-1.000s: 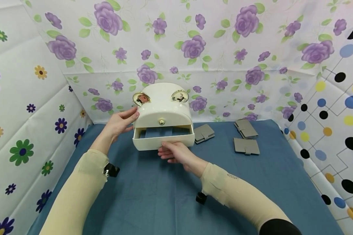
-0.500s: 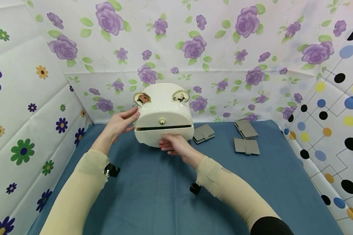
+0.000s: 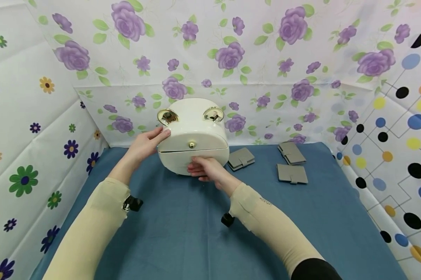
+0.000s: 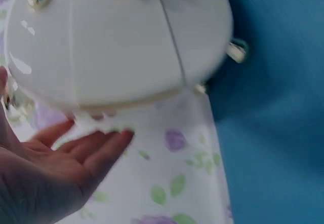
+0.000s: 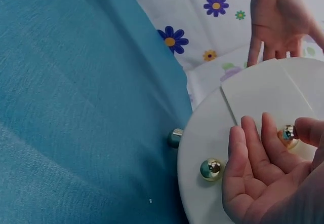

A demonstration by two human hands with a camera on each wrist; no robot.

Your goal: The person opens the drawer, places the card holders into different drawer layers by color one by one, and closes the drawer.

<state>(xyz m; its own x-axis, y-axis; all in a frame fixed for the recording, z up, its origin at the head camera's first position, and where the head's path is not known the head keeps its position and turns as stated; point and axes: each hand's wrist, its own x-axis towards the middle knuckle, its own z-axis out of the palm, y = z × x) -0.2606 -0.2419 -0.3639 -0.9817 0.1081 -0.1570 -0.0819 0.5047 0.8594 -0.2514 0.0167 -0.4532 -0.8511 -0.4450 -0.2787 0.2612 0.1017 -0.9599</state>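
A glossy cream box with drawers (image 3: 198, 123) and two gold-rimmed ears stands near the back wall. Its front seams are closed up in the head view. My right hand (image 3: 210, 171) is at the middle drawer; in the right wrist view its thumb and forefinger pinch a gold knob (image 5: 288, 135), other fingers loosely bent. Another gold knob (image 5: 211, 169) lies on the section below. My left hand (image 3: 143, 147) rests against the box's left side, thumb near the front edge, fingers extended, as the left wrist view shows. The drawer's contents are hidden.
Right of the box lies a grey card holder (image 3: 241, 158) with a strap. Two similar grey holders, one behind (image 3: 291, 153) and one in front (image 3: 292, 173), lie farther right. Blue cloth (image 3: 182, 229) covers the table; patterned sheets hang behind and on both sides.
The middle drawer has slid from partly out to flush with the front, pushed by my right hand, which moved inward with it. My left hand has stayed at the box's side.
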